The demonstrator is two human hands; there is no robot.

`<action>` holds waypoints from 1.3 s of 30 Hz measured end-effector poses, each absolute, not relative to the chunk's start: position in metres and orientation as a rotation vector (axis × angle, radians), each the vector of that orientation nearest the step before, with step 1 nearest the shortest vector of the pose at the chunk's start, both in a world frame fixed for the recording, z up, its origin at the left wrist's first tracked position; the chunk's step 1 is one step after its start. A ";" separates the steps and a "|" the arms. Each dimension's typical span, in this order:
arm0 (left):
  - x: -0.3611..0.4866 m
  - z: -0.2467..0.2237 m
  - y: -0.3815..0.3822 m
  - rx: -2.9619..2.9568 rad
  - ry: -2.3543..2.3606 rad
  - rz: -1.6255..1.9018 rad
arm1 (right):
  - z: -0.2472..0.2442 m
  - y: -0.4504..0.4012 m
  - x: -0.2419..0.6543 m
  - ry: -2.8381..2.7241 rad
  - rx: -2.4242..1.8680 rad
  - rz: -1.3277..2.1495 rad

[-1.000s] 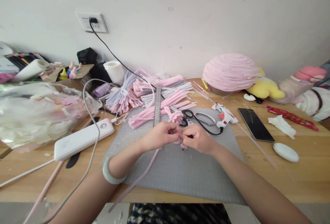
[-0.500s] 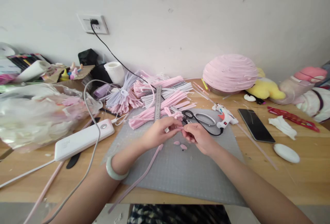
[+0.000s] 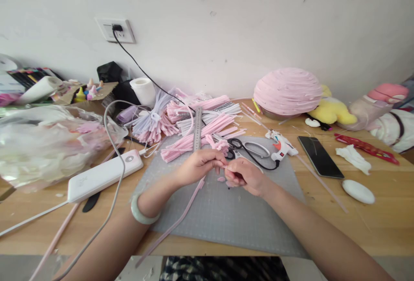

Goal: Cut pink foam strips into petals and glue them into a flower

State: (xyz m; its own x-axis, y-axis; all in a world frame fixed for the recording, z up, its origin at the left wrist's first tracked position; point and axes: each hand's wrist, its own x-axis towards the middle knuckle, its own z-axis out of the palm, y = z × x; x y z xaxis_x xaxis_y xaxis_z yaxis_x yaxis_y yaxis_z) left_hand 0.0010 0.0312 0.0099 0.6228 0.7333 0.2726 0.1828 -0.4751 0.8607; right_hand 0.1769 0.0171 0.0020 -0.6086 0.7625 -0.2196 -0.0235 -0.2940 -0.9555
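Our two hands meet above the grey mat [image 3: 255, 225], near its middle, and the fingertips are almost touching. Between them is a small pink piece [image 3: 225, 167], which we see only in part, because the fingers cover most of it. Our left hand [image 3: 201, 167] has its thumb and fingers brought together on one side of this piece, in a narrow pinch. Our right hand [image 3: 247, 176] is more curled: the thumb is pressed to the bent forefinger, and the piece is caught there. How firmly each hand grips, we cannot tell.

Just below the hands, two pink scraps [image 3: 221, 179] lie on the mat; the right hand partly hides one. A long pink strip [image 3: 183, 218] runs from near the left hand and over the front edge of the table [image 3: 381, 229].

Just beyond the hands we find a curly pink cluster [image 3: 220, 145], and beside it the scissors [image 3: 237, 143], partly covered. The ruler [image 3: 197, 130] lies across a bundle of pink stems [image 3: 176, 149]. To the right are the glue gun [image 3: 283, 149] and, farther, the phone [image 3: 320, 157]. On our left side lies a white power bank [image 3: 105, 177].
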 end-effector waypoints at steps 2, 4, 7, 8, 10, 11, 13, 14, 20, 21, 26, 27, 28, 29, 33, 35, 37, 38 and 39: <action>0.002 0.011 0.032 1.907 0.808 0.806 | 0.003 0.017 0.177 -1.597 -1.046 1.720; 0.003 0.012 0.032 1.844 0.886 0.782 | 0.005 0.016 0.178 -1.839 -1.109 1.349; 0.003 0.015 0.032 1.755 0.907 0.749 | 0.004 0.016 0.180 -2.084 -1.117 0.908; 0.004 0.016 0.032 1.717 0.890 0.737 | 0.003 0.016 0.180 -2.124 -1.110 0.841; 0.004 0.016 0.031 1.622 0.841 0.716 | 0.002 0.016 0.181 -2.181 -1.065 0.779; 0.005 0.016 0.031 1.566 0.816 0.710 | 0.001 0.017 0.182 -2.203 -1.029 0.763; 0.006 0.015 0.030 1.448 0.771 0.714 | 0.000 0.016 0.183 -2.235 -0.954 0.737; 0.007 0.014 0.029 1.387 0.747 0.724 | 0.000 0.016 0.183 -2.248 -0.922 0.734; 0.010 0.006 0.031 1.152 0.653 0.782 | 0.002 0.014 0.182 -2.257 -0.889 0.744; 0.009 0.005 0.032 1.186 0.674 0.790 | 0.003 0.014 0.182 -2.260 -0.928 0.767; 0.008 0.007 0.031 1.472 0.792 0.725 | 0.011 0.020 0.189 -2.173 -1.107 1.236; 0.009 0.007 0.030 1.510 0.789 0.702 | 0.012 0.021 0.190 -2.116 -1.112 1.330; 0.010 0.007 0.029 1.540 0.786 0.689 | 0.013 0.023 0.191 -2.055 -1.115 1.408; 0.010 0.006 0.028 1.567 0.786 0.684 | 0.013 0.024 0.192 -1.995 -1.122 1.472; 0.010 0.005 0.029 1.677 0.836 0.703 | 0.009 0.027 0.190 -1.792 -1.187 1.610; 0.008 0.003 0.032 1.757 0.970 0.813 | 0.008 0.030 0.191 -1.713 -1.213 1.611; 0.006 -0.001 0.037 1.868 1.197 0.966 | 0.009 0.033 0.192 -1.643 -1.258 1.523; 0.005 -0.003 0.039 1.924 1.308 1.009 | 0.009 0.036 0.194 -1.611 -1.284 1.454; 0.005 -0.005 0.041 1.976 1.389 1.009 | 0.009 0.038 0.195 -1.582 -1.305 1.390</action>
State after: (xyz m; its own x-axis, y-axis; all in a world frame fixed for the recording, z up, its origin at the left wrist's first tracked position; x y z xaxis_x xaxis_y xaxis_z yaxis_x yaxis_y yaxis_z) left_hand 0.0048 0.0405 -0.0053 0.1971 0.9403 0.2776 0.5547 -0.3404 0.7592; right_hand 0.1951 0.0380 0.0092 -0.2915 0.9471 -0.1345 0.2558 -0.0583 -0.9650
